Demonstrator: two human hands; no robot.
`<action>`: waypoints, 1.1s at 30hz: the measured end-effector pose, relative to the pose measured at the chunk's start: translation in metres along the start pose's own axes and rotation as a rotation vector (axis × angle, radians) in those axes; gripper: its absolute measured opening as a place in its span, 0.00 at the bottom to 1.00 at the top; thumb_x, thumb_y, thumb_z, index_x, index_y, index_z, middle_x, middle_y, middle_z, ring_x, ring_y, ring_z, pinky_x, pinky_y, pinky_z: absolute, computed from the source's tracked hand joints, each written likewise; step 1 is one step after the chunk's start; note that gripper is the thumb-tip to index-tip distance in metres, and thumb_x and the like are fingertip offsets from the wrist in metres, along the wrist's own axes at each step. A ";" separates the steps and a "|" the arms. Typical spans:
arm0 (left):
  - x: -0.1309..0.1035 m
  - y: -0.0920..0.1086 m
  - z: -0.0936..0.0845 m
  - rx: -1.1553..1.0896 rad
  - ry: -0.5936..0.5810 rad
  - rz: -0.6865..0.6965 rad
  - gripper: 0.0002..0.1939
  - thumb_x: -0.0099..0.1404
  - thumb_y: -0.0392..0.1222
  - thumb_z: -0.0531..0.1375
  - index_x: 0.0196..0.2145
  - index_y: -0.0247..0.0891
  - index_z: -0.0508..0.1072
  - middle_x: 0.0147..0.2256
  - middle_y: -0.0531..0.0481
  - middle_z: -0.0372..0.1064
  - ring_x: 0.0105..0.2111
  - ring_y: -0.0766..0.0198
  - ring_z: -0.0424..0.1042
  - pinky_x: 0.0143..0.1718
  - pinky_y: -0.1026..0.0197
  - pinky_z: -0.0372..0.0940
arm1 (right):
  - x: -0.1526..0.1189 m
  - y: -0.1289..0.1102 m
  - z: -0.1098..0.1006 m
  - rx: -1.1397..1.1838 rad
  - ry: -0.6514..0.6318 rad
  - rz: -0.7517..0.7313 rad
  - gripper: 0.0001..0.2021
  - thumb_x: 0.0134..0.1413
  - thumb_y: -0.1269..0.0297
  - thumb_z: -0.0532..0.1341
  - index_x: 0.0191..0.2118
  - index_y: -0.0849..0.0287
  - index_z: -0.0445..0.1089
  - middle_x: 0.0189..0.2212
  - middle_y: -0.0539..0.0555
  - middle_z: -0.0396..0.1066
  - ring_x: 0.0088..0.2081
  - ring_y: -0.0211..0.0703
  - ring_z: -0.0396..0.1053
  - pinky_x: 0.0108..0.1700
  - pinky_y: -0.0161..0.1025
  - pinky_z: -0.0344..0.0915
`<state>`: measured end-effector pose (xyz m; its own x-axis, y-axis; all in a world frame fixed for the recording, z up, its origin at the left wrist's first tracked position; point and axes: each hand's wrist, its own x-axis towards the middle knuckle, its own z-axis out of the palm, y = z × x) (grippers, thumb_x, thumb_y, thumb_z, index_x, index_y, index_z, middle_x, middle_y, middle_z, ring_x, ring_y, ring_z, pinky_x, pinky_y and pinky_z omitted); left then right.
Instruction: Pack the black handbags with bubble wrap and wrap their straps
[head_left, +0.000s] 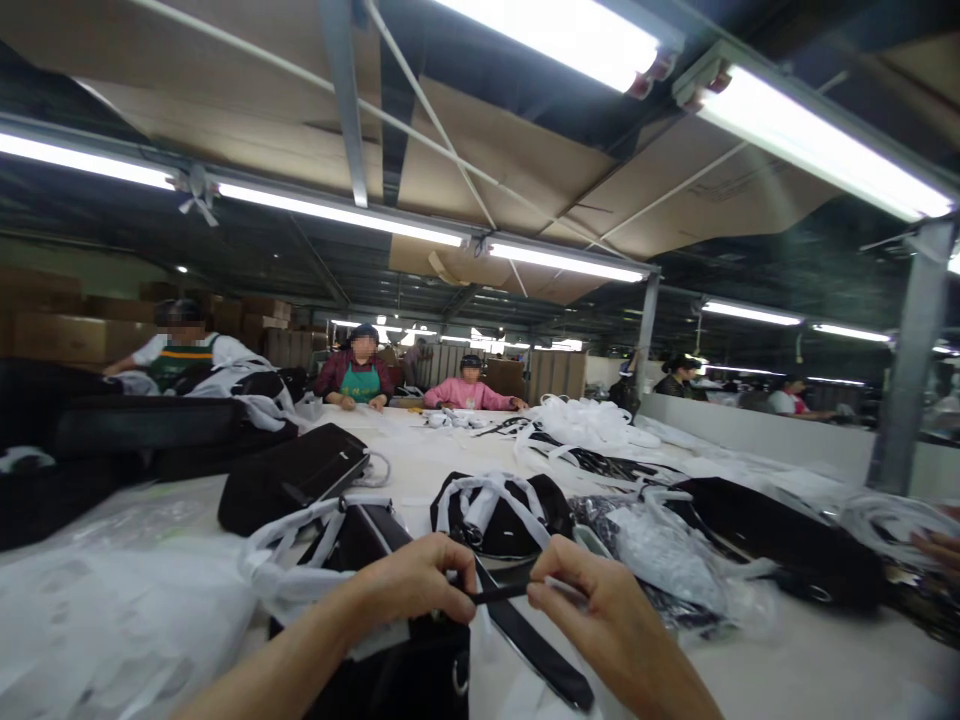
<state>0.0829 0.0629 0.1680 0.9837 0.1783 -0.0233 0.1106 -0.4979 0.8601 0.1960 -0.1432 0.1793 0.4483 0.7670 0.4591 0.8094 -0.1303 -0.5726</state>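
Note:
Between my two hands a thin black strap is stretched roughly level, above the table. My left hand pinches its left end between thumb and fingers. The right end sits in the pinch of my right hand. Beneath them a wider black strap slants down to the right. A black bag with a metal ring lies below my left hand, partly hidden by my forearm. Just beyond my hands rests another black bag, its handle wrapped in white material.
Black bags lie at the left and right. Clear plastic wrapping is right of centre, white sheets at the lower left. Several people sit across the white table; another person's hand shows at the right edge.

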 end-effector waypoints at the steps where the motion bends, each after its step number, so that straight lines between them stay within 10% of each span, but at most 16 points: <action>1: 0.000 -0.002 0.003 0.005 0.015 0.016 0.08 0.41 0.39 0.64 0.24 0.38 0.72 0.19 0.60 0.59 0.23 0.68 0.57 0.26 0.66 0.52 | 0.000 0.000 -0.002 0.010 -0.024 0.007 0.07 0.52 0.61 0.57 0.27 0.55 0.67 0.23 0.47 0.67 0.29 0.41 0.65 0.31 0.36 0.56; 9: -0.001 0.011 -0.005 0.272 -0.021 0.224 0.10 0.45 0.47 0.70 0.22 0.41 0.76 0.26 0.57 0.70 0.32 0.62 0.65 0.40 0.61 0.60 | -0.001 -0.006 -0.005 0.014 -0.044 -0.056 0.07 0.51 0.62 0.57 0.25 0.56 0.67 0.20 0.46 0.66 0.25 0.38 0.62 0.29 0.35 0.53; 17: 0.003 0.034 0.002 0.024 -0.173 -0.014 0.13 0.40 0.45 0.68 0.24 0.39 0.72 0.20 0.58 0.66 0.15 0.70 0.59 0.15 0.66 0.55 | -0.007 -0.012 -0.008 0.014 0.014 -0.119 0.06 0.52 0.66 0.57 0.25 0.55 0.65 0.20 0.45 0.67 0.23 0.37 0.62 0.27 0.34 0.54; 21: 0.001 0.033 0.018 -0.397 -0.204 0.001 0.15 0.36 0.39 0.67 0.26 0.38 0.70 0.22 0.55 0.72 0.21 0.66 0.69 0.23 0.65 0.67 | -0.007 -0.010 -0.009 -0.008 0.030 -0.128 0.06 0.52 0.67 0.56 0.26 0.55 0.66 0.20 0.45 0.67 0.23 0.37 0.63 0.27 0.34 0.54; 33: -0.005 0.027 0.040 -0.471 0.117 0.067 0.20 0.45 0.55 0.66 0.27 0.35 0.74 0.17 0.55 0.67 0.17 0.70 0.64 0.20 0.68 0.62 | 0.007 0.005 -0.003 0.197 0.023 0.037 0.12 0.49 0.62 0.61 0.42 0.55 0.68 0.32 0.47 0.71 0.35 0.42 0.67 0.37 0.36 0.60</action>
<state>0.0863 0.0140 0.1711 0.9610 0.2663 0.0740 -0.0550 -0.0782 0.9954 0.2039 -0.1405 0.1817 0.4868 0.7492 0.4491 0.7030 -0.0309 -0.7105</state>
